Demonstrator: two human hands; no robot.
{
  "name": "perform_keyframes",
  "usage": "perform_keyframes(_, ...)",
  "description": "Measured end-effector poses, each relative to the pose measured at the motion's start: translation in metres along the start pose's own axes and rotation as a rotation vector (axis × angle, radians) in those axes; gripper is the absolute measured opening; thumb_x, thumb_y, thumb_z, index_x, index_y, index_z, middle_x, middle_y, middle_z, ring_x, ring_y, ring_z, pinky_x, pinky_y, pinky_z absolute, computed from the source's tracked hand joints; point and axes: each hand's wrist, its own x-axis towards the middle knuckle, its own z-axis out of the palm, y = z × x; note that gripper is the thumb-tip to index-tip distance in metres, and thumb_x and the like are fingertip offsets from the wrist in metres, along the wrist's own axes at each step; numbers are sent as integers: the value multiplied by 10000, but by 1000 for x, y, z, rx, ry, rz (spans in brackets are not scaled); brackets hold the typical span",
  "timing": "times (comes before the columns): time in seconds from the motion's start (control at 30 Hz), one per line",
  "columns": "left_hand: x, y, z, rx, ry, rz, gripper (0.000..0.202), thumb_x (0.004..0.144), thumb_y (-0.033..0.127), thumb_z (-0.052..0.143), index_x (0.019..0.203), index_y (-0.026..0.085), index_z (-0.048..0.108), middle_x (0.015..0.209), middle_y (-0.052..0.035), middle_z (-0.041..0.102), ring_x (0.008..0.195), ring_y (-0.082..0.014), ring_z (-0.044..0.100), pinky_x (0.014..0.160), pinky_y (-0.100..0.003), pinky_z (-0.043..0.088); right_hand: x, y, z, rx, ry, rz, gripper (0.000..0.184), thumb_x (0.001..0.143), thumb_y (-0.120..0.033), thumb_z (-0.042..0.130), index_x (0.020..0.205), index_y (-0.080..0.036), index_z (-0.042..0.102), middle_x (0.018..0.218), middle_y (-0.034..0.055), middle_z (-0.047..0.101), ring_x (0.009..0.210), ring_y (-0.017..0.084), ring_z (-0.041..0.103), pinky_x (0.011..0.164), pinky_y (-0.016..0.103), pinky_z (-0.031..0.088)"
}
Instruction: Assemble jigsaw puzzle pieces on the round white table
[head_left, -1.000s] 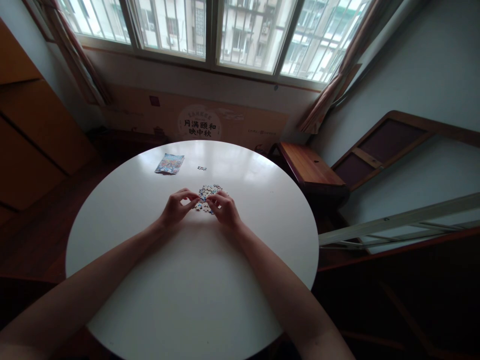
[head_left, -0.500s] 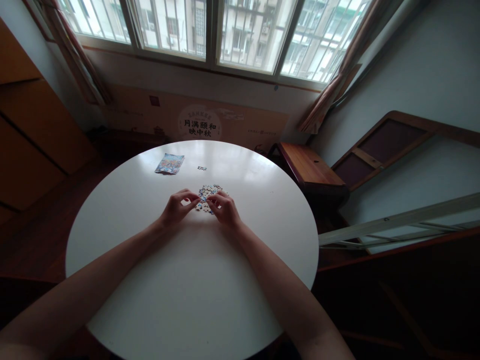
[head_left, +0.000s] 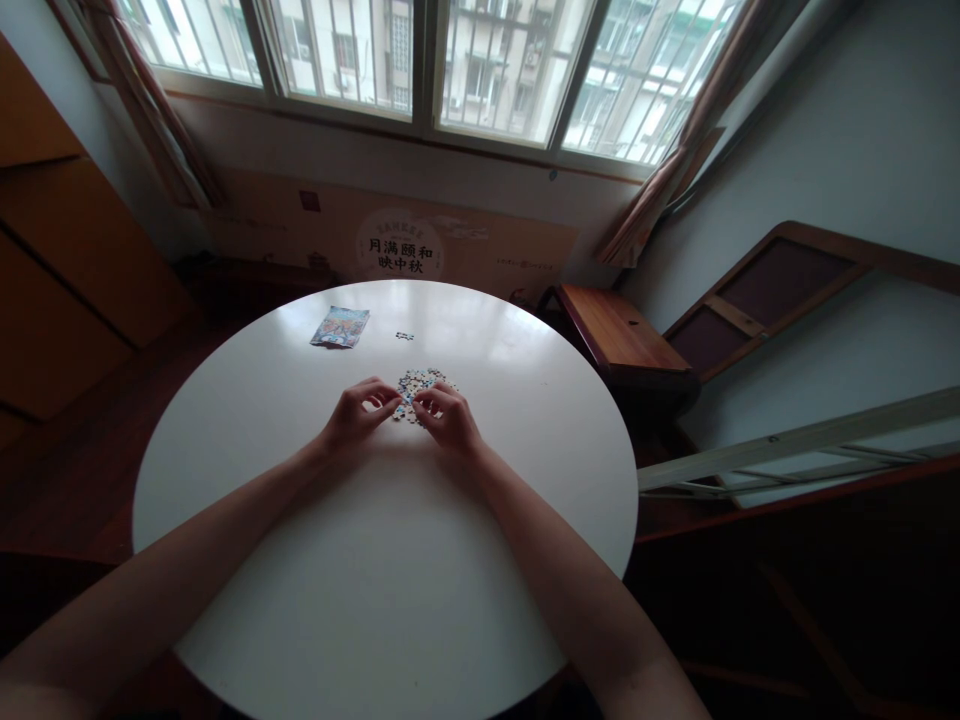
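Note:
A small heap of jigsaw puzzle pieces (head_left: 422, 379) lies on the white round table (head_left: 375, 590), blue, white and tan in colour. At the heap's left edge my left hand (head_left: 361, 408) pinches a small puzzle piece between thumb and forefinger. My right hand (head_left: 450, 415) is closed in a pinch on a puzzle piece too, its fingertips just right of the left ones over the heap. The pieces at the fingertips are tiny, and whether they touch each other I cannot tell. Part of the heap is hidden behind my right hand.
Beyond the heap lies a little group of puzzle pieces (head_left: 405, 336), seemingly joined. A printed picture packet (head_left: 340, 327) is at the table's far left. Past the table's right edge stands a wooden bench (head_left: 626, 330), with barred windows (head_left: 345, 55) behind.
My two hands keep almost the same place over the heap. The fingertips have drawn very slightly apart. The packet and the small group of pieces have not moved.

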Motion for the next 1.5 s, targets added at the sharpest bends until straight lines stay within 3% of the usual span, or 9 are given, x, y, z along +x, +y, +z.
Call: perform_keyframes(1.5,1,-2,1,10,24,-11,232,800,398,631,820,174,685,766,-26,629,629,-120,598,587,-243,495,0,2,2,0,14,-8,133,862,-254,558,834,-179,664,784,5,548,652,90,526,643,218,433)
